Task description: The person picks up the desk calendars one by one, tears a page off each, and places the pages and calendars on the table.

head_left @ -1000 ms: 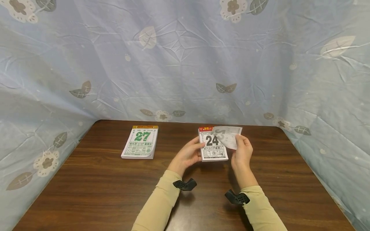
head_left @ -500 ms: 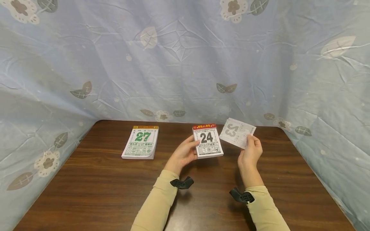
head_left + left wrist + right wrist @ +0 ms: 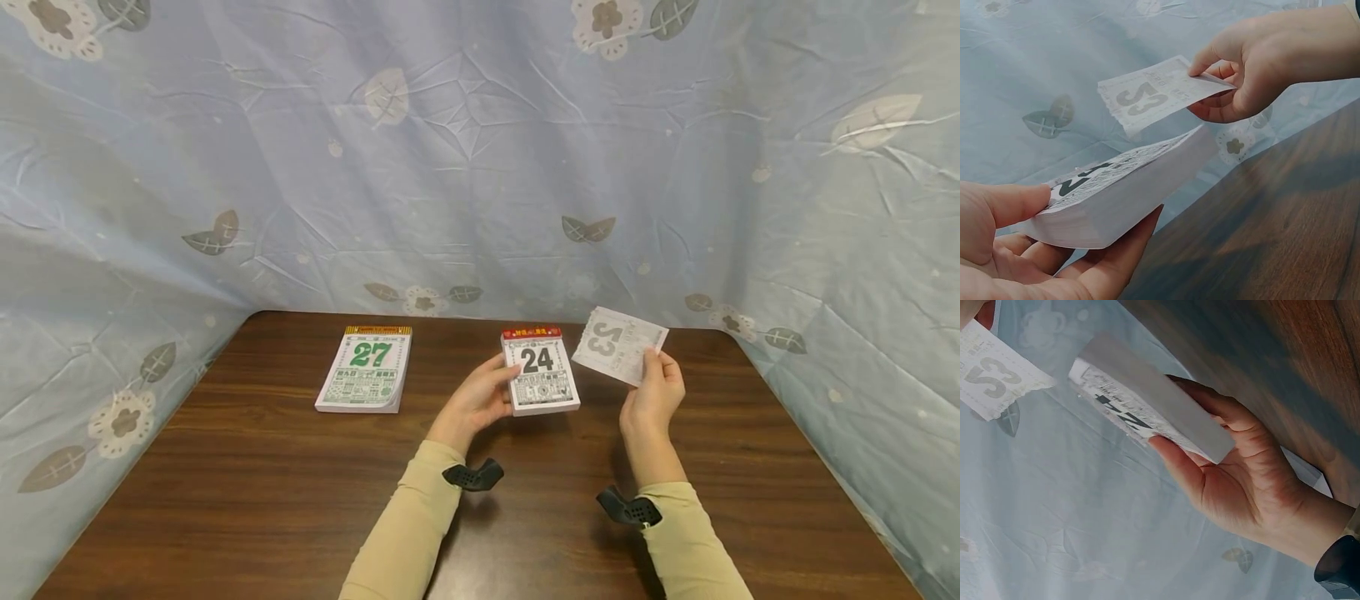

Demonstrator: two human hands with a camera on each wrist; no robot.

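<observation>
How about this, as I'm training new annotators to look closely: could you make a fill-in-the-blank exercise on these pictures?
1. The left hand holds the red-topped calendar, whose large number is ____.
2. The right hand pinches a paper sheet that is ____ the red-topped calendar (touching / apart from).
3. The yellow-topped calendar on the table has its large number printed in ____.
4. That number is ____.

Missing words: 24; apart from; green; 27.
</observation>
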